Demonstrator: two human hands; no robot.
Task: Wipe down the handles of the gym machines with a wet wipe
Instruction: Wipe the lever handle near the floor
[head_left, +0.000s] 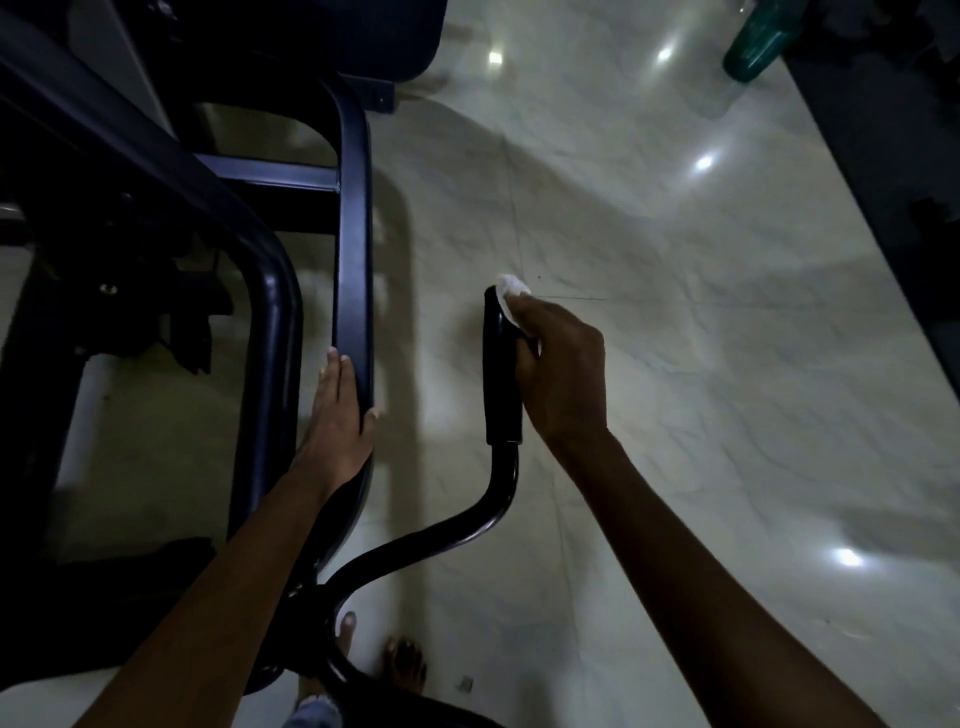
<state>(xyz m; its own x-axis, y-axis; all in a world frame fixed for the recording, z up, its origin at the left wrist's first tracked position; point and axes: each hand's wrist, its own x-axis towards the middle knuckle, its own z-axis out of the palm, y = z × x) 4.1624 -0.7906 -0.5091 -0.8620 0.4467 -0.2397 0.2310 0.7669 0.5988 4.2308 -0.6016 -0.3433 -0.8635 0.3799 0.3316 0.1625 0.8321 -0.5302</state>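
Glossy marble-look floor; smooth black metal frame.

Bare forearms, bare feet, and what may be pale denim trouser hems.

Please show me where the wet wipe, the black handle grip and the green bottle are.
wet wipe (508, 287): head view, on its white part above the fingers.
black handle grip (500, 384): head view, on the grip's middle.
green bottle (753, 49): head view, on its body.
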